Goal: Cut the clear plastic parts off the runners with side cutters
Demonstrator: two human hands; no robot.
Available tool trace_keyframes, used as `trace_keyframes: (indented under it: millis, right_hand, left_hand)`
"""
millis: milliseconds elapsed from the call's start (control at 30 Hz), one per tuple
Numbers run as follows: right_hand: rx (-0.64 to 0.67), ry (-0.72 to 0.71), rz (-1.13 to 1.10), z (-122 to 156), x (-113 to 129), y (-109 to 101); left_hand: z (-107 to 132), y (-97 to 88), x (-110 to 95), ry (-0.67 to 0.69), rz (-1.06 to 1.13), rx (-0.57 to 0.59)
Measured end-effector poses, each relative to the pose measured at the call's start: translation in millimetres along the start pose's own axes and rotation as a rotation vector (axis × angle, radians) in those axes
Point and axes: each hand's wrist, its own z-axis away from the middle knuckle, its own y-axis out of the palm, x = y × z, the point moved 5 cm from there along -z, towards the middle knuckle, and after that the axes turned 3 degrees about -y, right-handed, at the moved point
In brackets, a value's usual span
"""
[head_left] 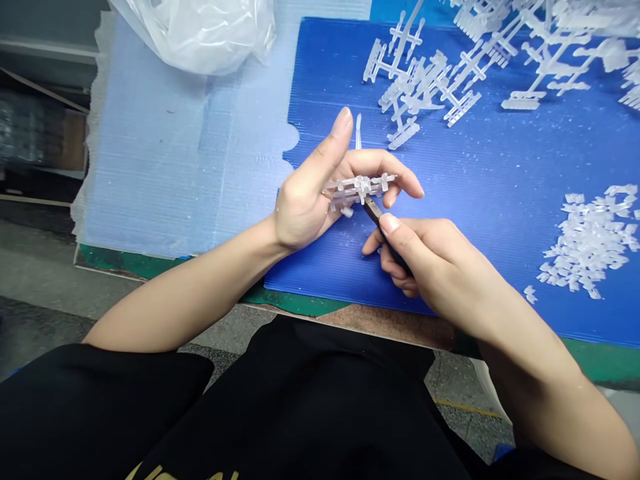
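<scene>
Over the blue ribbed sheet [325, 87], near its front edge, the 2 hands meet at a translucent plastic frame [362, 189]. The left hand [307, 200] carries it: the frame lies across the palm side, fingers curled behind it, thumb raised well clear, so the hold looks loose. How the lower fingers grip is hidden. The right hand [430, 257] is closed around a slim dark tool [373, 211], thumb pressed along the shaft. The tool's tip is at the frame's near side; whether it touches I cannot tell.

The frame looks very light and fairly stiff, with thin bars and small stubby lumps. Its smooth surface is probably a bit slippery, and the narrow links could well snap under a sideways push, so the thicker middle seems the safer place to pinch, with support close to the tool's tip. Bare fingertips belong out of that tip's line.

Beyond the hands, similar frames [425, 87] lie tangled on the sheet, their arms apt to hook together. To the right sits a pile of small translucent pieces [590, 240], with 1 stray piece [530, 293] just beside it. A clear plastic bag [205, 33] slumps at the far left.
</scene>
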Motion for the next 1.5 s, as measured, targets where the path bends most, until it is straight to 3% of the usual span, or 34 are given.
trace_keyframes:
  millis: [267, 1033, 1500]
  right_hand:
    - [0.005, -0.036, 0.161, 2.4, 11.9, -8.6]
    - [0.02, -0.027, 0.121, 9.8, 14.8, -2.3]
    - [0.009, -0.051, 0.124, 10.4, 18.7, -0.9]
  left_hand:
    - [-3.5, -11.9, 3.9, 0.077, -0.055, -0.102]
    - [0.8, -8.8, -1.7, 0.133, -0.157, -0.016]
    - [3.5, -10.5, 1.4, 0.138, -0.258, -0.026]
